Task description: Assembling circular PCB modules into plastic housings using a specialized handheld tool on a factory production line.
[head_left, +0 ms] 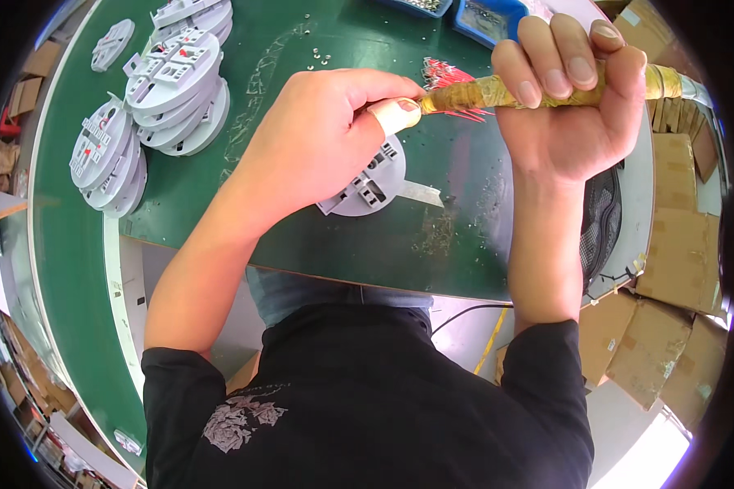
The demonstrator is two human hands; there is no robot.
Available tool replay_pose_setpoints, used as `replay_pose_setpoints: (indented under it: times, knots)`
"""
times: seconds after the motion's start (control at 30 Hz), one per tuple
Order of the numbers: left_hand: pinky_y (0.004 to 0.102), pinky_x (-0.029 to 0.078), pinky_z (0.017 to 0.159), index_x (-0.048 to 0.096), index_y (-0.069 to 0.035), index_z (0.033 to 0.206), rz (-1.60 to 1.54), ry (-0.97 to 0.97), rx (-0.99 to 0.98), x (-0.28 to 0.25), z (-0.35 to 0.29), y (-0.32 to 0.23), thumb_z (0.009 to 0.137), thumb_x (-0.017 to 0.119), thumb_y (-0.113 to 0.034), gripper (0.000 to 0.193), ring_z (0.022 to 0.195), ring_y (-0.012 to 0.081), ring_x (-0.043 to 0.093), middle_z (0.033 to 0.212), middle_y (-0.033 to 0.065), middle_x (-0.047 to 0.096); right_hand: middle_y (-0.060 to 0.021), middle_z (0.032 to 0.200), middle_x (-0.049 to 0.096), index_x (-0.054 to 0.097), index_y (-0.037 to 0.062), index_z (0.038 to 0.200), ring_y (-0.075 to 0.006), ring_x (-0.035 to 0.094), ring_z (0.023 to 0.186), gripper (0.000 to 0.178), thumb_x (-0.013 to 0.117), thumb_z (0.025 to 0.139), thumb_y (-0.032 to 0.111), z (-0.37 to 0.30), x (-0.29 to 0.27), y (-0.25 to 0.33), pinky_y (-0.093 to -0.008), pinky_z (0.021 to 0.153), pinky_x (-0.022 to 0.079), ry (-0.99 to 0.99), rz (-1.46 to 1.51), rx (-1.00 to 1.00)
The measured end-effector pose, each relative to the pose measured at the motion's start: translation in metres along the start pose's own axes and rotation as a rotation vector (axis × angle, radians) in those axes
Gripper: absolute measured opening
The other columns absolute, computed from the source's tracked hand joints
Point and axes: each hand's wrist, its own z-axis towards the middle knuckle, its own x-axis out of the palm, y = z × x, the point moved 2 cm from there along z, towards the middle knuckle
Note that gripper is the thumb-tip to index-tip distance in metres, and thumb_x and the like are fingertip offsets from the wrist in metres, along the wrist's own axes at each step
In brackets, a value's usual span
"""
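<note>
A rod-shaped tool wrapped in yellow tape (pixel 475 93) lies roughly level above the green table; its exact kind I cannot make out. My right hand (pixel 564 134) is closed round its thick part, fingers curled over the top. At the narrow left end, the thumb and forefinger of my left hand (pixel 306 138) pinch the tip, which they partly hide. Below the left hand, a round light-grey plastic base (pixel 383 175) with slots and metal parts rests on the table, half covered by the hand. Red wires with bare ends (pixel 447 73) lie bundled behind the tool.
Stacks of similar grey bases (pixel 175 77) (pixel 106 151) stand at the left, and a small grey piece (pixel 112 44) lies beyond them. Blue bins (pixel 491 18) sit at the back. Tiny metal parts (pixel 320 59) are scattered on the table (pixel 294 244). Cardboard boxes (pixel 677 236) are stacked right.
</note>
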Motion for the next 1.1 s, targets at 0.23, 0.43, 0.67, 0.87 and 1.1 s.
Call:
replay_pose_setpoints:
  times: [0.23, 0.43, 0.67, 0.87, 1.1]
  knots:
    - [0.0297, 0.054, 0.079, 0.066, 0.001, 0.115, -0.382, -0.008, -0.176, 0.002, 0.006, 0.000, 0.098, 0.059, -0.013, 0.023, 0.082, 0.0125, 0.065, 0.097, 0.0075, 0.071, 0.0027, 0.076, 0.052, 0.065, 0.0069, 0.098, -0.0123, 0.044, 0.070, 0.020, 0.060, 0.096, 0.026, -0.030, -0.009, 0.055, -0.0266, 0.061, 0.040, -0.103, 0.050, -0.079]
    - [0.0334, 0.057, 0.082, 0.063, -0.001, 0.117, -0.844, 0.071, -0.199, 0.018, 0.011, 0.002, 0.099, 0.058, -0.014, 0.023, 0.084, 0.0144, 0.066, 0.098, 0.0066, 0.069, 0.0024, 0.073, 0.050, 0.064, 0.0068, 0.094, -0.0119, 0.044, 0.068, 0.016, 0.064, 0.093, 0.023, -0.061, -0.018, 0.078, -0.0265, 0.060, 0.040, -0.295, 0.050, -0.133]
    - [0.0344, 0.055, 0.079, 0.066, -0.001, 0.109, -0.456, 0.051, -0.104, 0.058, 0.019, -0.012, 0.096, 0.060, -0.015, 0.020, 0.084, 0.0182, 0.067, 0.095, 0.0080, 0.071, -0.0004, 0.079, 0.055, 0.065, 0.0065, 0.104, -0.0150, 0.046, 0.072, 0.027, 0.053, 0.101, 0.030, -0.120, -0.033, 0.125, -0.0307, 0.064, 0.041, -0.202, -0.028, -0.245]
    - [0.0401, 0.053, 0.077, 0.069, -0.005, 0.103, 0.365, 0.119, 0.282, 0.135, 0.050, -0.032, 0.091, 0.062, -0.015, 0.017, 0.084, 0.0332, 0.068, 0.090, 0.0162, 0.071, -0.0006, 0.078, 0.053, 0.064, 0.0071, 0.104, -0.0153, 0.046, 0.072, 0.028, 0.051, 0.102, 0.032, -0.175, -0.026, 0.127, -0.0309, 0.063, 0.041, -0.328, -0.003, -0.350]
    - [0.0452, 0.051, 0.076, 0.068, -0.008, 0.103, 0.558, 0.151, 0.354, 0.183, 0.083, -0.030, 0.089, 0.064, -0.016, 0.017, 0.086, 0.0354, 0.066, 0.085, 0.0164, 0.069, -0.0003, 0.077, 0.051, 0.064, 0.0082, 0.103, -0.0148, 0.045, 0.070, 0.027, 0.049, 0.104, 0.031, -0.222, -0.015, 0.137, -0.0313, 0.061, 0.041, -0.507, -0.107, -0.406]
